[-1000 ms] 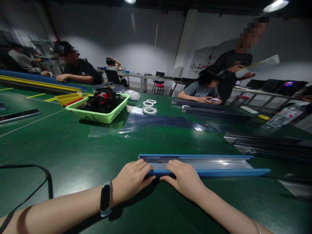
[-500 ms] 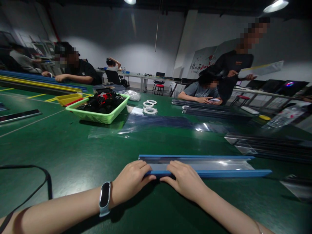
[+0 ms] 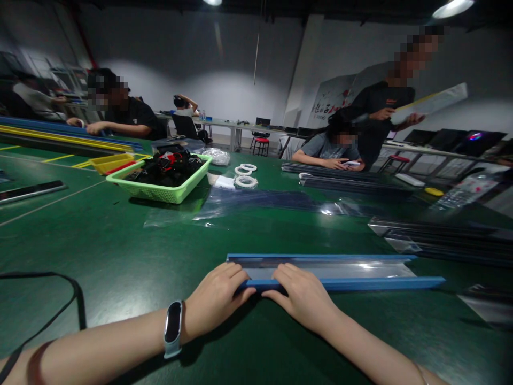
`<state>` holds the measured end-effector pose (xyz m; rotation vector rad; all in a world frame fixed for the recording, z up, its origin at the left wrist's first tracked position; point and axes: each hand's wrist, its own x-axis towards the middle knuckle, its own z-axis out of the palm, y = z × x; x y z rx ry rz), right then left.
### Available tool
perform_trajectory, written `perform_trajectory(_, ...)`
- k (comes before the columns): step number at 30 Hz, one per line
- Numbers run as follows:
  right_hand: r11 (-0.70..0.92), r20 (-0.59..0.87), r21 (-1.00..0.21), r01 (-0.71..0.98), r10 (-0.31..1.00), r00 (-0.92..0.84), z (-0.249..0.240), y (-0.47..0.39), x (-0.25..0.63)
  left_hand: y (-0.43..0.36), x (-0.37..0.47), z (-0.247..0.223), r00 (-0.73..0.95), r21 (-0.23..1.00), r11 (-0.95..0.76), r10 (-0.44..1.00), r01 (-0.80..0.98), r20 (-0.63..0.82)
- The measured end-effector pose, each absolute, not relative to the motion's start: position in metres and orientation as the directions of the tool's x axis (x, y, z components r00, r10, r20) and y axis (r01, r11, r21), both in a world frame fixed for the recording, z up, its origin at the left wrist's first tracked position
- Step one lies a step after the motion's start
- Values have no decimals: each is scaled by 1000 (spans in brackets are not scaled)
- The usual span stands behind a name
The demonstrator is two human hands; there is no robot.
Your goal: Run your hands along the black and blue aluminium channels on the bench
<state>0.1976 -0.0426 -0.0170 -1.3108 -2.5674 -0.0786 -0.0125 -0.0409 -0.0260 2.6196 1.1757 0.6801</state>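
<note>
A straight blue channel (image 3: 340, 270), silvery inside, is seen open side up toward half past four from the view's centre, aligned nine to three, its near wall (image 3: 385, 284) grasped toward nine.

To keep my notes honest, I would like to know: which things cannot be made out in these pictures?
All in the head view:
Blue-edged channel: its near left end is covered by the left hand, another stretch by the right hand.
Green basket: its floor is hidden under black parts.
Dark profiles at far right: cut off by the right edge.
Plastic bottle: its red mark is too blurred to read.
</note>
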Motion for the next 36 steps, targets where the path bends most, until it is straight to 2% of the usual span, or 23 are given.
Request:
perform_trajectory(9, 589, 282, -85, 803, 787, -548, -18, -45, 197, -41, -13, -27, 559, 357, -660, 750, 661, 353)
perform_trajectory(22, 549, 318, -49, 834, 801, -508, -22, -43, 194, -43, -13, -26, 568, 155, -690, 685, 707, 456)
perform_trajectory(27, 557, 314, -106, 824, 805, -503, -20, -43, 194, -43, -14, -29, 561, 170, -682, 697, 711, 447)
perform_trajectory(32, 608, 373, -142, 781, 764, -527, -22, -43, 194, -42, -13, -29, 542, 190, -677, 701, 711, 463)
perform_trajectory(36, 598, 376, -163, 785, 773, -511, -25, -42, 196, -42, -12, -26, 533, 227, -655, 733, 721, 422)
